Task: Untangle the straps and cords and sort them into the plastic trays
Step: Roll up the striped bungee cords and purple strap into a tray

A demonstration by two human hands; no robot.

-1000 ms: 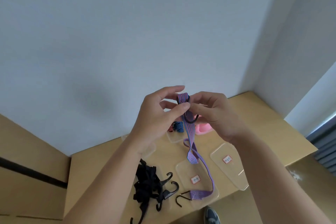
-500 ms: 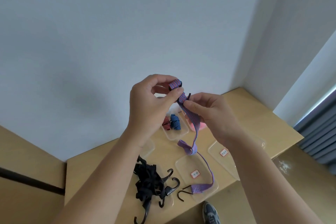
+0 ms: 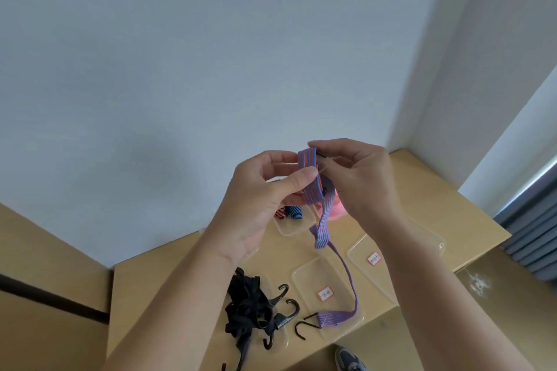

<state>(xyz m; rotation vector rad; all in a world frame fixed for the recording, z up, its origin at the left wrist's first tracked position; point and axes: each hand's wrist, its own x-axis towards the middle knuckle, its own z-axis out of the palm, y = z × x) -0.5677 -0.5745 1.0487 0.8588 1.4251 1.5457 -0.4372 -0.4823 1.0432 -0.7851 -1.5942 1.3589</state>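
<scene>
pinching a flat striped woven strap [image 3: 325, 221], left hand [image 3: 259, 199] and right hand [image 3: 361, 184] fingers clamp its folded top.

two tray labels [image 3: 325, 294] [image 3: 374, 258] carry handwriting too small to read

The striped strap [image 3: 310, 181] I hold is woven elastic cloth, finely ribbed and matt. The wire hook [image 3: 302, 323] at its hanging end looks like thin dark metal, dull. The trays [image 3: 304, 280] below me are clear plastic, smooth and glossy, and each label [image 3: 325, 294] I can see is a matt paper sticker. The black straps [image 3: 244, 307] are flat matt cloth. Their black hooks [image 3: 283, 322] look like moulded plastic with a faint sheen. The table [image 3: 422, 190] is pale wood-look board, smooth and matt.
</scene>
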